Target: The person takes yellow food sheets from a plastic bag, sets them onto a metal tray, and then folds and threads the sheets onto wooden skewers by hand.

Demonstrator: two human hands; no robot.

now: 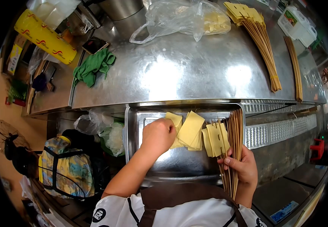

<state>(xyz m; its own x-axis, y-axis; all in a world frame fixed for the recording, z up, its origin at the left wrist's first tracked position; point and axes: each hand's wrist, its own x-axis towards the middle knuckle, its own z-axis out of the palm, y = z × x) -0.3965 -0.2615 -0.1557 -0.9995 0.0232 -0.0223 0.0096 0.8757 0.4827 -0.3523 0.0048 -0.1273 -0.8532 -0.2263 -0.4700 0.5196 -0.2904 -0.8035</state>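
My right hand (241, 164) is wrapped round a bundle of thin bamboo skewers (235, 128). At the bundle's left side, a few skewers run through pale yellow rectangular sheets (216, 139) that look like tofu skin. My left hand (158, 134) is closed, its fingertips turned down beside a small stack of the same sheets (175, 120); whatever it pinches is hidden. Between the hands lies another fanned stack of sheets (191, 128). Both stacks are in a steel tray (179, 164) in front of me.
On the steel counter (133, 75) beyond are a green cloth (94, 67), a phone (95, 45), a plastic bag (171, 19), skewered sheets in a bundle (260, 45), more skewers (293, 68) and a white jug (297, 25). A yellow film roll (45, 36) and a person (63, 166) are at left.
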